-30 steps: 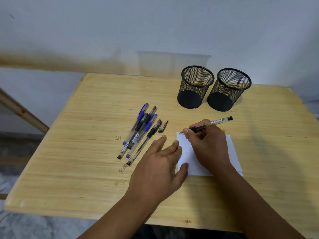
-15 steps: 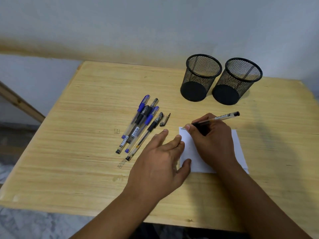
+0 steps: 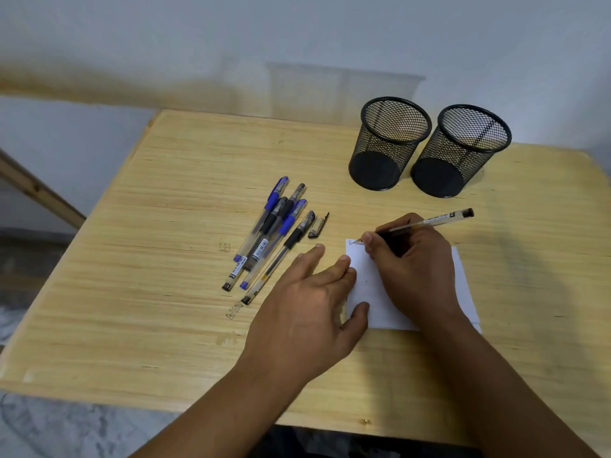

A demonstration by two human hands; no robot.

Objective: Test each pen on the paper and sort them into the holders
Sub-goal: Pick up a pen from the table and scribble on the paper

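My right hand [image 3: 411,259] grips an uncapped black pen [image 3: 439,220], its tip on the top left corner of a white paper [image 3: 372,292], where a small ink mark shows. My left hand [image 3: 310,312] lies flat with straight fingers, thumb and fingertips pressing the paper's left edge. Several capped blue and black pens [image 3: 271,233] lie in a bundle left of the paper. A loose pen cap [image 3: 318,225] lies beside them. Two black mesh holders stand at the back, the left holder [image 3: 388,143] and the right holder [image 3: 463,150]; both look empty.
Everything sits on a light wooden table [image 3: 165,309] against a pale wall. A wooden rail [image 3: 36,190] slants past the table's left side. Small ink scribbles [image 3: 235,310] mark the tabletop near the pens.
The pen tip has left a small mark at the paper's corner. Both hands stay in place; the view has shifted slightly.
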